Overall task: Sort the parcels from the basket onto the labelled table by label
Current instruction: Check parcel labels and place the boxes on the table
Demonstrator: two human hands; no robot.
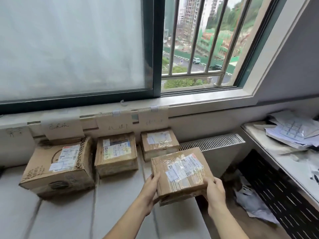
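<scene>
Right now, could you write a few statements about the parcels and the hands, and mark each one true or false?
The left hand and the right hand grip the held parcel. True.
Five parcels lie on the table. False: the table bears three: large parcel, middle parcel, small parcel.
Its shipping label faces down. False: the shipping label faces up.
Metal bars guard the open window. True.

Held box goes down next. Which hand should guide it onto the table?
Left, probably. The left hand grips the held box on the side over the table; the right hand sits past the table's right edge.
</scene>
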